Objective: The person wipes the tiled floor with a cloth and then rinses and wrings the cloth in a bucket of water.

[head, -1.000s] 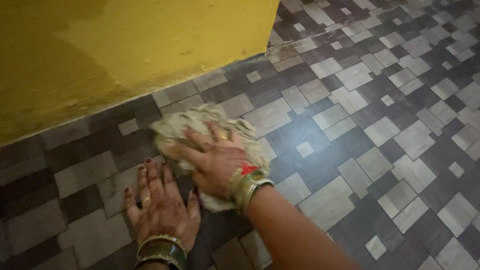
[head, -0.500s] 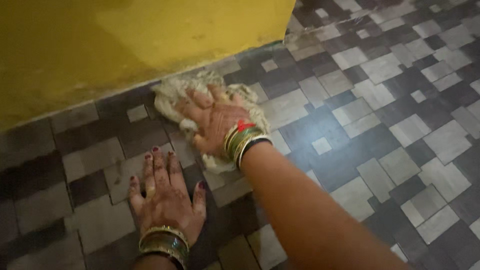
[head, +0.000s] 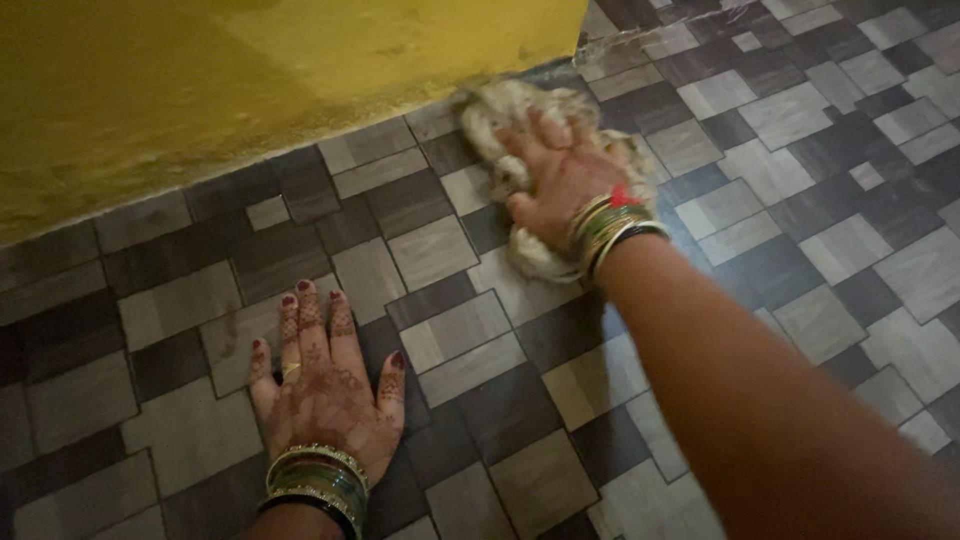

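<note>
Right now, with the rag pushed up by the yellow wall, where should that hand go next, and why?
Probably a short sweep rightward along the wall's foot. The right hand presses the crumpled rag flat near the yellow wall and its corner, while the left hand lies spread on the tiled floor, so the strip by the corner is nearest.

right hand (head: 560,180) has slid the rag (head: 520,120) rightward along the wall (head: 250,90).
</note>
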